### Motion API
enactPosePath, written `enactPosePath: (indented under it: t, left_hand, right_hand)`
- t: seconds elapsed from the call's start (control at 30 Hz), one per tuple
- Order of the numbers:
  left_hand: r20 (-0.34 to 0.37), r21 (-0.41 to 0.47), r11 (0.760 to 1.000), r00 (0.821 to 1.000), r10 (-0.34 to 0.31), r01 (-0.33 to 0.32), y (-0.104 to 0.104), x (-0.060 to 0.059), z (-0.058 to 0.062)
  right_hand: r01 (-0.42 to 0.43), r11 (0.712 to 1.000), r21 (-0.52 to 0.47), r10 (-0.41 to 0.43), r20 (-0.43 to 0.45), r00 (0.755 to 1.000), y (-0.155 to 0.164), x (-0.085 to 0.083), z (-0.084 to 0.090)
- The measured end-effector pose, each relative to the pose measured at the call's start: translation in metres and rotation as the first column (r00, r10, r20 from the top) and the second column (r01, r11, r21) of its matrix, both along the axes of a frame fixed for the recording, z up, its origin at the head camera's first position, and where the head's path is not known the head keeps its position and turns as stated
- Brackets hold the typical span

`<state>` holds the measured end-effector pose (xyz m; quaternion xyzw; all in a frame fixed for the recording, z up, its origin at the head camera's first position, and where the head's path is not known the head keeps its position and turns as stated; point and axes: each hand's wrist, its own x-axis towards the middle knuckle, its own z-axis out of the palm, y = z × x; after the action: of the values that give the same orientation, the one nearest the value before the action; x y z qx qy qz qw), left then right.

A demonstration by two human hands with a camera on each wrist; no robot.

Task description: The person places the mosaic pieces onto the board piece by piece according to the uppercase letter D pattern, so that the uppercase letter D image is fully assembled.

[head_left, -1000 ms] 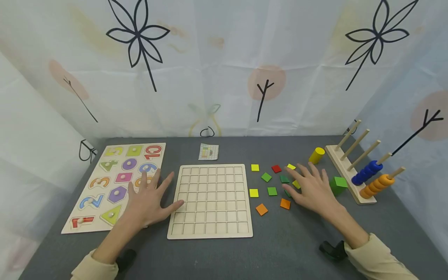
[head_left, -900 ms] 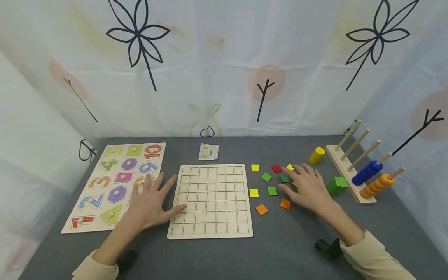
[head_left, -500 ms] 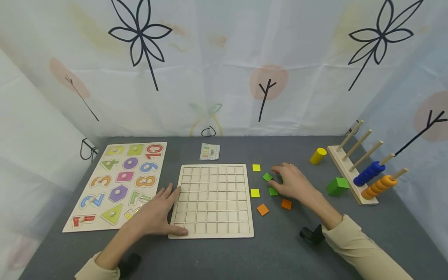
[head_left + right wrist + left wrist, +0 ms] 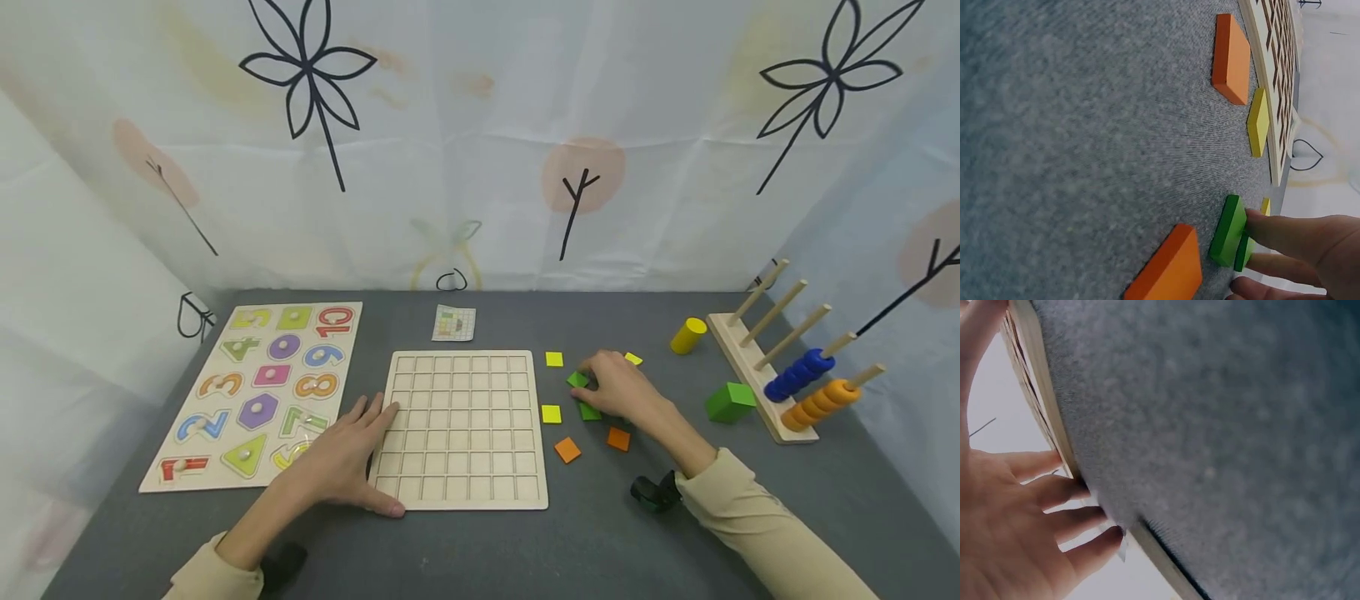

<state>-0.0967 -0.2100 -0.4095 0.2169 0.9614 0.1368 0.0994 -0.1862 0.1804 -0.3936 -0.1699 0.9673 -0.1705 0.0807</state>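
My left hand (image 4: 341, 462) rests with fingers spread along the left edge of the pale wooden grid board (image 4: 465, 429), its thumb at the near left corner. In the left wrist view its fingertips touch the board's edge (image 4: 1163, 562). My right hand (image 4: 618, 387) is low over the loose tiles right of the board. Its thumb and index finger pinch a green square tile (image 4: 577, 379) at its edges, still on the table. Another green tile (image 4: 1229, 231) lies right beside the thumb. The hand covers some tiles, including the red one.
Yellow tiles (image 4: 551, 414) and orange tiles (image 4: 567, 450) lie near the board. A number puzzle (image 4: 258, 392) lies left, a small pattern card (image 4: 453, 323) behind. At right are a yellow cylinder (image 4: 687, 336), a green block (image 4: 731, 403) and a peg stand with beads (image 4: 761, 375).
My right hand has moved left across the tiles, its fingers closing around a green tile. My left hand has slid down from above the number puzzle to the grid board's near left edge.
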Motion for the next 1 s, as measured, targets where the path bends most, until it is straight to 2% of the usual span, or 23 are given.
enactPosePath:
  t: [0.37, 0.63, 0.9, 1.0]
  left_hand:
    - [-0.036, -0.033, 0.999, 0.999, 0.002, -0.004, 0.007, -0.002, -0.004]
    - [-0.041, -0.065, 0.998, 0.999, 0.009, -0.012, 0.010, -0.001, -0.002]
    - [-0.049, -0.087, 0.996, 0.999, 0.008, -0.012, 0.012, 0.000, -0.001]
    - [-0.050, -0.088, 0.996, 0.999, 0.011, -0.015, 0.012, 0.000, -0.001]
  right_hand:
    - [0.009, 0.996, -0.087, -0.009, -0.004, 1.000, -0.003, 0.000, -0.002]
    - [-0.021, 0.991, -0.129, 0.013, -0.067, 0.998, -0.023, 0.005, 0.005]
    - [-0.122, 0.976, -0.181, 0.107, -0.088, 0.990, -0.053, 0.004, 0.015]
    - [-0.136, 0.971, -0.195, 0.123, -0.080, 0.989, -0.068, 0.003, 0.017]
